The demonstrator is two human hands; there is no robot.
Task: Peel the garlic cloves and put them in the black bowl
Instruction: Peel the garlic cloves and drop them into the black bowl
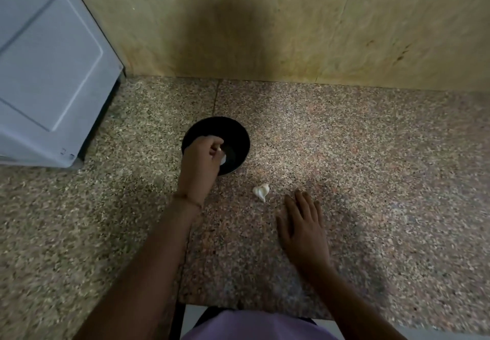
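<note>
The black bowl (233, 138) stands on the speckled granite counter, a little left of centre. My left hand (200, 163) hovers over the bowl's near-left side with fingers curled, and a white garlic clove (223, 159) shows at its fingertips inside the bowl. Whether the fingers still pinch that clove is hard to tell. A small pile of white garlic skin (261, 191) lies on the counter to the right of the bowl. My right hand (303, 227) lies flat on the counter with straight fingers, just right of the skin and not touching it.
A grey-white appliance (50, 69) fills the far left of the counter. A yellowish stone wall (291, 27) rises behind the counter. The counter's front edge (252, 306) runs just in front of my body.
</note>
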